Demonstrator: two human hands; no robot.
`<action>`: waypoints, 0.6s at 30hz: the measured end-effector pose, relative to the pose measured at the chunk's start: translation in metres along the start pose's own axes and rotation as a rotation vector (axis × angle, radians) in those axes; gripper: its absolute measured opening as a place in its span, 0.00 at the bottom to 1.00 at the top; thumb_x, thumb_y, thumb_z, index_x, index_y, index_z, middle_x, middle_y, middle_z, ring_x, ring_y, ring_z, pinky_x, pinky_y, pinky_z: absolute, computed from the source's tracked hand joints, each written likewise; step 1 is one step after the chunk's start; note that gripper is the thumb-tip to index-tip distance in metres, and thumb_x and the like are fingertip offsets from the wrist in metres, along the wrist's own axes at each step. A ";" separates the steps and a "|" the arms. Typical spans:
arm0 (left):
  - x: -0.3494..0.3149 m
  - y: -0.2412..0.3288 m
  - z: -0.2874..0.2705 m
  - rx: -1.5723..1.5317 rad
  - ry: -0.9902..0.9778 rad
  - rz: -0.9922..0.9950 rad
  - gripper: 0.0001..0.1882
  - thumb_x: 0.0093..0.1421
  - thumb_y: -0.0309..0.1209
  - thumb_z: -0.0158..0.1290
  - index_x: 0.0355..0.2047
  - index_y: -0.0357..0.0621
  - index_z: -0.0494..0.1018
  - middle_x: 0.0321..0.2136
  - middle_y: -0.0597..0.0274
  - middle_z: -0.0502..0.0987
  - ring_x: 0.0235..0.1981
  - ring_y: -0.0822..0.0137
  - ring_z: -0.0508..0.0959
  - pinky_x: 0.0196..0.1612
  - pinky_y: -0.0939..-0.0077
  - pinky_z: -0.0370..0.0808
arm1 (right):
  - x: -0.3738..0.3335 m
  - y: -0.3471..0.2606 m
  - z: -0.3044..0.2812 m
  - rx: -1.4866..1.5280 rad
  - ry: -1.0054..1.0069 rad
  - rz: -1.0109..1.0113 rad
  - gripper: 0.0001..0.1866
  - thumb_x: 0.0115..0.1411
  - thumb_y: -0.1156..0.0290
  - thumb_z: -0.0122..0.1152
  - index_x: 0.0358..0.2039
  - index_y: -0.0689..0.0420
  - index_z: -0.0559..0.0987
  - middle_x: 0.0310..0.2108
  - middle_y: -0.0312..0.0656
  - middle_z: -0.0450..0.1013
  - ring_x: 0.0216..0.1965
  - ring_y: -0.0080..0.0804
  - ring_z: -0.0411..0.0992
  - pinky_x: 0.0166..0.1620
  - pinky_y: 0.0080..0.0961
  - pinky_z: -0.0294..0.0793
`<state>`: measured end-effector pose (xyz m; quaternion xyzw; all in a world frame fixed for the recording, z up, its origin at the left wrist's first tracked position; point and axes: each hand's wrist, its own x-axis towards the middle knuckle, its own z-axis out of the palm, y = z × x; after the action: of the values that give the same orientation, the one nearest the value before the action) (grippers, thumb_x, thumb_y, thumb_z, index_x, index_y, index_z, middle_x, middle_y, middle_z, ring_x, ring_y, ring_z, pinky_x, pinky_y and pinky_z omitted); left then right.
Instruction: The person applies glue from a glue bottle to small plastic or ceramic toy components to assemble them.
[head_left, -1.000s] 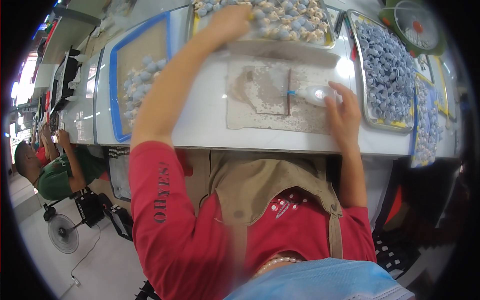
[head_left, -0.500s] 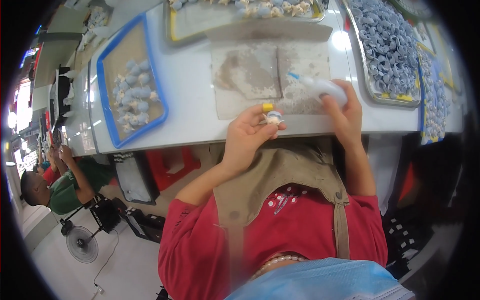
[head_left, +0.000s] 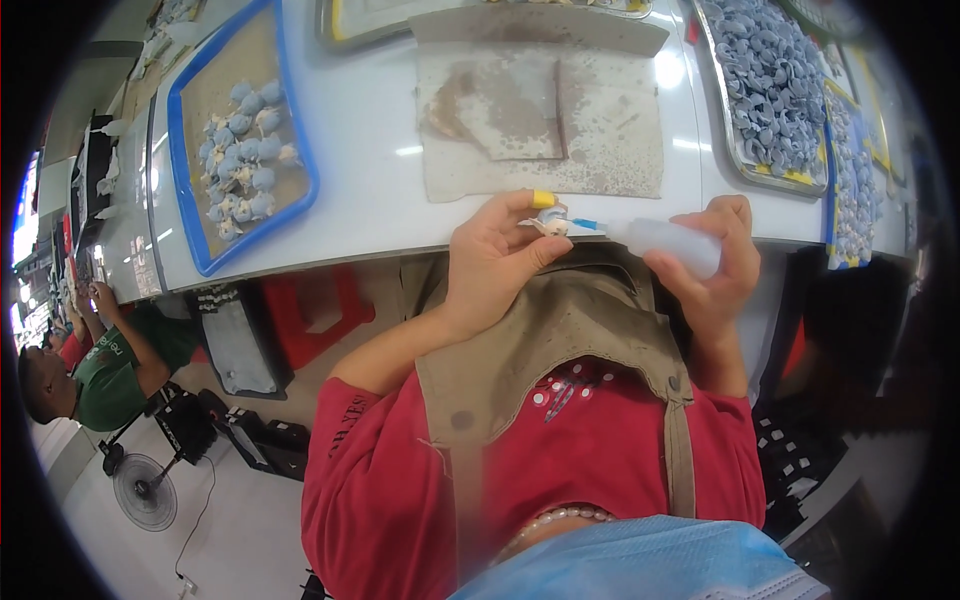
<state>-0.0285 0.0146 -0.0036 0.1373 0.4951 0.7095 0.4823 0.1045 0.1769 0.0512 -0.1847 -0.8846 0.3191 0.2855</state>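
Observation:
Between the thumb and fingers of my left hand is a small cream-and-blue figurine head. A yellow band wraps one fingertip of that hand. My right hand grips a translucent white squeeze bottle, tilted sideways. Its blue nozzle tip points left and reaches the figurine head or stops just beside it; I cannot tell which. Both hands are held at the near edge of the white table, in front of a stained sheet of cardboard.
A blue-rimmed tray with several cream-and-blue pieces lies at left. At right, a metal tray is heaped with blue-grey curved parts, beside another tray of small pieces. Another person sits at far left near a fan.
My right hand has brought the squeeze bottle down, levelling it so its nozzle meets or nears the figurine head. My left hand has stayed nearly in place. The view has shifted slightly.

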 end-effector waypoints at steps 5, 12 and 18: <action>-0.002 0.002 0.000 -0.006 0.008 0.021 0.17 0.52 0.18 0.54 0.43 0.32 0.65 0.37 0.59 0.72 0.35 0.74 0.73 0.39 0.83 0.72 | 0.003 -0.007 0.001 -0.038 -0.031 -0.028 0.17 0.30 0.70 0.73 0.22 0.60 0.75 0.18 0.38 0.63 0.23 0.33 0.60 0.26 0.25 0.60; -0.002 0.005 0.001 -0.013 0.014 0.016 0.18 0.52 0.18 0.53 0.43 0.33 0.63 0.38 0.58 0.72 0.35 0.73 0.74 0.38 0.83 0.72 | 0.002 -0.003 0.001 -0.033 -0.013 -0.024 0.17 0.30 0.71 0.73 0.21 0.61 0.75 0.18 0.38 0.64 0.23 0.33 0.60 0.25 0.25 0.60; 0.000 0.005 0.003 -0.121 0.006 -0.100 0.18 0.53 0.20 0.52 0.44 0.35 0.61 0.39 0.55 0.72 0.35 0.69 0.75 0.35 0.83 0.71 | -0.001 0.001 -0.003 -0.018 0.013 0.013 0.15 0.32 0.73 0.72 0.21 0.61 0.75 0.18 0.38 0.64 0.23 0.33 0.60 0.26 0.25 0.60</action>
<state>-0.0299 0.0160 0.0019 0.0810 0.4589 0.7137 0.5229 0.1071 0.1788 0.0526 -0.1949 -0.8843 0.3119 0.2877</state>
